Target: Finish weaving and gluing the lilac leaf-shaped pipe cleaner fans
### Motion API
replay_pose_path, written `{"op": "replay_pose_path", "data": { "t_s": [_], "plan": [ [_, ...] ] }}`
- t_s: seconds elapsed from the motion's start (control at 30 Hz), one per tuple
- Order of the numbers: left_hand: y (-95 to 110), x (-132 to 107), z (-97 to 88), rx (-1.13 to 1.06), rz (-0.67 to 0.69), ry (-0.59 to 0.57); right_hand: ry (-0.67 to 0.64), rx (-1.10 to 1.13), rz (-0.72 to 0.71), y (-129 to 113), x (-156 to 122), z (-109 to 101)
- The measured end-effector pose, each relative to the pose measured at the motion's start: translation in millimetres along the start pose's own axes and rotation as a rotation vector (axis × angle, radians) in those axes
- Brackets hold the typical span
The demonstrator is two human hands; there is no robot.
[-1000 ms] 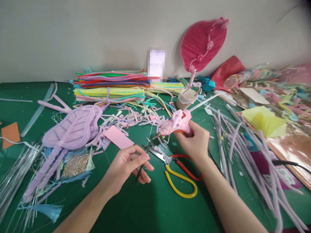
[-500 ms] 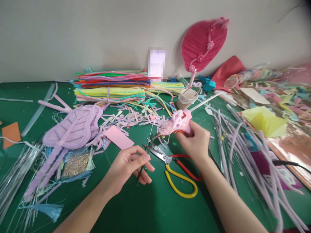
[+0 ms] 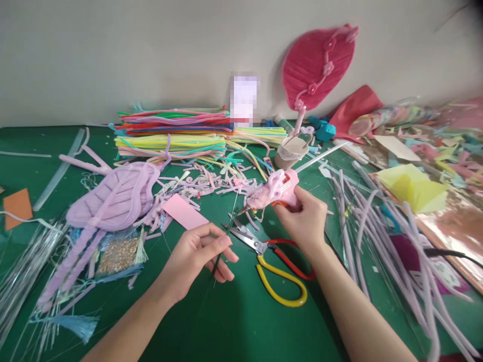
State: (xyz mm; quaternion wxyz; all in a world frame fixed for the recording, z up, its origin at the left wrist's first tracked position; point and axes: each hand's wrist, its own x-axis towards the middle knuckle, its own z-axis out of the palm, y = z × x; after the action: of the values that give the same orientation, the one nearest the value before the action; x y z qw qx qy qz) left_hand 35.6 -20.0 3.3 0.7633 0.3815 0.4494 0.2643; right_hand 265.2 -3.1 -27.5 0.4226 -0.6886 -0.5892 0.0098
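Note:
My right hand is wrapped round the handle of a pink glue gun, whose nozzle points left and down. A lilac piece with loops lies along the gun's top. Between the thumb and fingers of my left hand is a thin wire, dark green lower down and paler toward its top. The nozzle is close to this wire; I cannot tell whether they touch. Under and between my hands, scissors with one red and one yellow handle lie partly spread on the green table. A pink card rests beyond my left hand.
Bundles of coloured pipe cleaners lie at the back. Left are a lilac fan-shaped piece and silvery wires. A red fan stands in a cup. Lilac strips and a black cable lie right.
Both hands stay almost in place. The glue gun and the wire have shifted only very slightly, with the same grips.

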Motion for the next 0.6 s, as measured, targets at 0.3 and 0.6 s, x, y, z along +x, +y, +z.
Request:
{"op": "replay_pose_path", "data": {
  "t_s": [0.3, 0.6],
  "plan": [
    [-1.2, 1.1, 3.9, -0.003, -0.016, 0.002, 0.009, 0.02, -0.004, -0.4, -0.5, -0.1],
    [-1.4, -0.2, 3.0, -0.011, -0.017, -0.003, 0.013, 0.021, -0.01, -0.4, 0.0, -0.1]
  ]
}}
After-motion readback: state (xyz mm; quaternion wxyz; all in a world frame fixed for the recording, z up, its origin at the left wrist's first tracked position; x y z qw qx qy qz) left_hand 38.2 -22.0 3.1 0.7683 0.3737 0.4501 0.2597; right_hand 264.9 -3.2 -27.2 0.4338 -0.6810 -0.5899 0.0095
